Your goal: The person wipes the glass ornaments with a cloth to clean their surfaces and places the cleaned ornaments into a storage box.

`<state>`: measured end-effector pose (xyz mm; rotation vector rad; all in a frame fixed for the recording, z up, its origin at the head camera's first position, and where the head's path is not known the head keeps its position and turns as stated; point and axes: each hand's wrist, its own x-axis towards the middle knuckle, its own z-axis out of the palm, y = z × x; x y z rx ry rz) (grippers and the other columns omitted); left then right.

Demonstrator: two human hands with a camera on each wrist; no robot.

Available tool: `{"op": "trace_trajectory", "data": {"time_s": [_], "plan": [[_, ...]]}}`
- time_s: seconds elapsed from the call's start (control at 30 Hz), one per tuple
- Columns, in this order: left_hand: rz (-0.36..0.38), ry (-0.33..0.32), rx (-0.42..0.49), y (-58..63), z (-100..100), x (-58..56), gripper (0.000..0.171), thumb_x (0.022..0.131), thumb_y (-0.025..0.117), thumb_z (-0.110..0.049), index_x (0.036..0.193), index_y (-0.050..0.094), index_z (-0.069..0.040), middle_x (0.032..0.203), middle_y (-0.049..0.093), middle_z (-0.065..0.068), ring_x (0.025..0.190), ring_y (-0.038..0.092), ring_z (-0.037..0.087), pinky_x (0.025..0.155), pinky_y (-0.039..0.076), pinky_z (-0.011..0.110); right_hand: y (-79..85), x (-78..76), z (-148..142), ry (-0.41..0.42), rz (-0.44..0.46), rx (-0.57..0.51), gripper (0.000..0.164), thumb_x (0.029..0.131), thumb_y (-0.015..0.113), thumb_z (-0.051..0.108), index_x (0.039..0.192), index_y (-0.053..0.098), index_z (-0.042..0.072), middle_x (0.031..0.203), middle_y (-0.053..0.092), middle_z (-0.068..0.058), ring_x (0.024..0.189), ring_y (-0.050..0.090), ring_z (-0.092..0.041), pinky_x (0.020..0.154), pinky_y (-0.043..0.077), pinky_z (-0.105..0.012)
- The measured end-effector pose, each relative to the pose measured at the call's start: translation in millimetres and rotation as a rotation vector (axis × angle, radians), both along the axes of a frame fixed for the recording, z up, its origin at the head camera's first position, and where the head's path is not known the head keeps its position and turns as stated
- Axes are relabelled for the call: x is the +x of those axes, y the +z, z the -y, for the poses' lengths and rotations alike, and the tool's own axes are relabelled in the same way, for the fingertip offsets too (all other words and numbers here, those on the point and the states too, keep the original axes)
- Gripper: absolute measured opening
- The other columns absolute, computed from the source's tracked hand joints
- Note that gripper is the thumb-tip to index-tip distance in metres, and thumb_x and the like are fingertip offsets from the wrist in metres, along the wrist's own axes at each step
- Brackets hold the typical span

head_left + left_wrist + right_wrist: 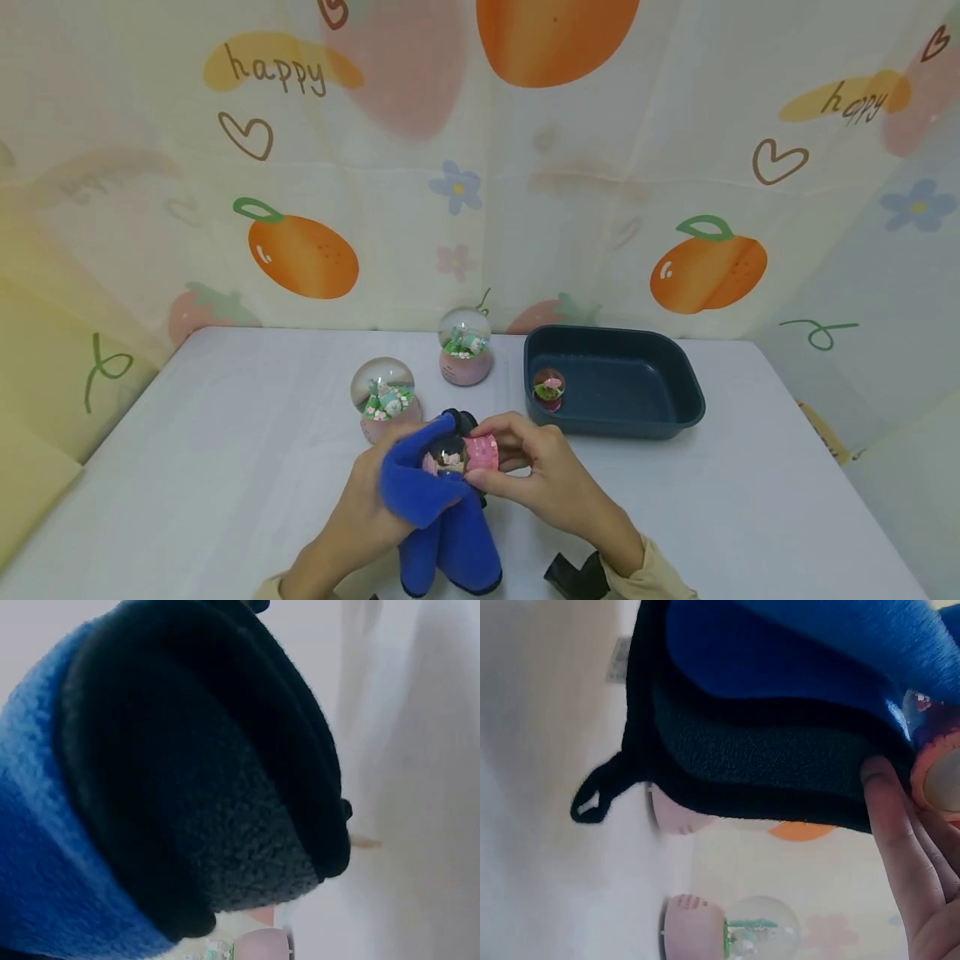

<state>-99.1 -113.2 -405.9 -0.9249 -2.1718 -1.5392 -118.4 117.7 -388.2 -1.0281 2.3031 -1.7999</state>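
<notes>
In the head view a small snow globe (450,452) with a pink base (482,452) lies sideways between both hands. My left hand (367,500) holds a blue cloth with black edging (420,492) that wraps round the glass dome. Loose ends of the cloth hang below. Fingers and thumb of my right hand (558,483) pinch the pink base. The right wrist view shows the underside of the base (941,784) and the cloth's dark lining (765,754). Cloth (240,810) fills much of the left wrist view and hides the left hand there.
Two larger snow globes, one at the left (384,398) and one farther back (465,346), stand on pink bases on the white table (225,467). A dark blue tray (630,387) at the right holds another small snow globe (549,388). A black object (577,577) lies near the right sleeve.
</notes>
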Motion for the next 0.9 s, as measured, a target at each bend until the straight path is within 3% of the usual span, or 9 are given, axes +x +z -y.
{"op": "trace_trajectory", "data": {"time_s": [0.2,0.33,0.6,0.73,0.9], "plan": [[-0.03,0.002,0.01,-3.5,2.8,-0.4,0.058,0.066,0.075,0.017,0.118,0.056,-0.001,0.111,0.069,0.014,0.105,0.067,0.008,0.094,0.051,0.019,3.8,-0.5,-3.8,0.013,0.143,-0.003,0.029,0.096,0.064,0.01,0.121,0.056,0.0,0.107,0.073,-0.024,0.089,0.073,-0.009,0.073,0.06,-0.027],[-0.009,0.01,0.016,-3.9,3.4,-0.4,0.058,0.063,0.073,0.021,0.114,0.057,-0.002,0.109,0.07,0.012,0.105,0.066,0.007,0.094,0.051,0.019,5.8,-0.6,-4.6,0.012,0.182,0.004,0.029,0.097,0.062,0.01,0.122,0.053,0.0,0.107,0.072,-0.025,0.087,0.072,-0.008,0.072,0.059,-0.028],[0.028,-0.031,0.026,-3.6,0.1,0.3,0.067,0.069,0.08,0.012,0.129,0.052,-0.003,0.123,0.066,0.013,0.115,0.062,0.007,0.099,0.05,0.022,6.2,0.8,-2.9,0.055,0.246,0.025,0.025,0.101,0.055,0.014,0.118,0.043,0.0,0.094,0.073,-0.024,0.074,0.07,-0.008,0.069,0.058,-0.029],[0.01,-0.052,0.012,-2.5,-1.6,0.8,0.077,0.07,0.084,0.005,0.137,0.046,-0.003,0.129,0.063,0.013,0.118,0.061,0.009,0.101,0.049,0.023,5.1,0.8,-0.7,0.11,0.278,0.017,0.023,0.102,0.053,0.014,0.117,0.042,0.0,0.093,0.072,-0.027,0.073,0.069,-0.009,0.07,0.06,-0.032],[-0.051,-0.028,-0.018,-2.5,0.1,1.1,0.076,0.066,0.084,0.007,0.133,0.05,-0.001,0.127,0.064,0.014,0.118,0.061,0.01,0.102,0.047,0.02,5.6,0.2,-0.7,0.145,0.294,0.015,0.023,0.103,0.05,0.013,0.118,0.042,-0.002,0.091,0.07,-0.029,0.074,0.069,-0.009,0.071,0.06,-0.034]]}}
